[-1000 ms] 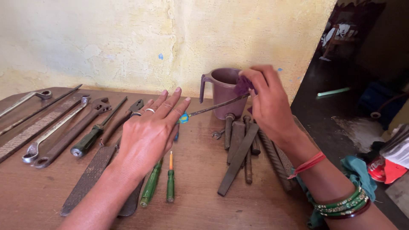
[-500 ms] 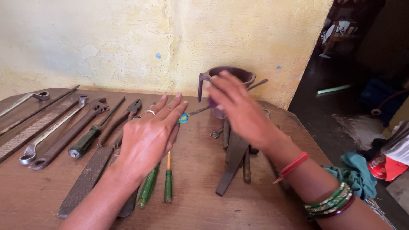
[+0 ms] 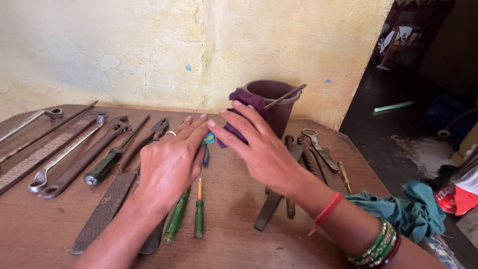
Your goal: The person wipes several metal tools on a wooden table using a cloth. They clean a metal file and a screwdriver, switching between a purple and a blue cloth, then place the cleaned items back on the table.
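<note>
My left hand [image 3: 172,164] lies flat on the wooden table [image 3: 239,244], fingers spread over a blue-tipped tool [image 3: 209,139] and the upper ends of two green screwdrivers [image 3: 177,221]. My right hand [image 3: 259,147] reaches across from the right, its fingertips meeting those of the left hand. It grips a purple cloth [image 3: 245,98] that shows above and below the fingers. Just behind it stands a dark purple mug [image 3: 279,112] with a thin metal rod [image 3: 286,94] leaning out of it.
Wrenches, flat files [image 3: 102,211] and pliers [image 3: 157,127] lie in a row on the left half of the table. More files, rods and scissors [image 3: 318,147] lie under and right of my right forearm. A teal cloth [image 3: 411,209] hangs at the right edge. A yellow wall stands behind.
My right hand has moved left from the mug's rim, carrying the purple cloth down toward my left hand. The left hand has stayed flat in place.
</note>
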